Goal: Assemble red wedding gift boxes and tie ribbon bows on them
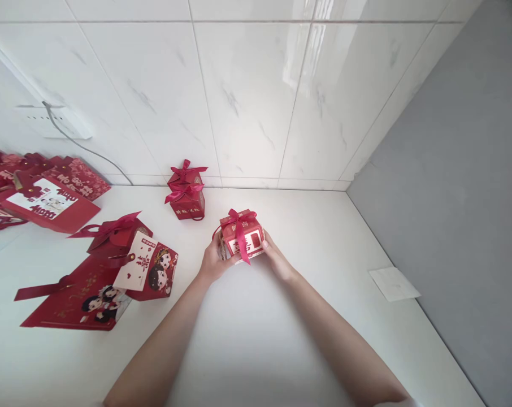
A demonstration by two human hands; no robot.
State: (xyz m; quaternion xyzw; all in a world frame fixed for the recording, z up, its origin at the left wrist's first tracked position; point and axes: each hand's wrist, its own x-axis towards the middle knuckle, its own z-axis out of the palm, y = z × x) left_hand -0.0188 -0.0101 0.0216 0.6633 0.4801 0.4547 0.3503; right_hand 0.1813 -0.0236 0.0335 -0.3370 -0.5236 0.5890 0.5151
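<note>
- Boxes made up so far appear to be three. The red gift box point(241, 240) in hand is folded, its ribbon tied in a bow, near the middle of the white counter point(256, 339).
- Left hand point(212, 261) and right hand point(276, 259) each curl round one side of it, fingers closed on the card.
- Two finished ribboned boxes point(186, 196) stand touching by the tiled wall.
- Flat unfolded boxes point(112, 271) and a red stack point(48, 198) lie left, seemingly not yet done.
- Every made-up box is shut, its contents hidden.

Red cartons point(1, 167) cut off at left, fingers point(265, 245) partly behind box point(242, 236)
</note>
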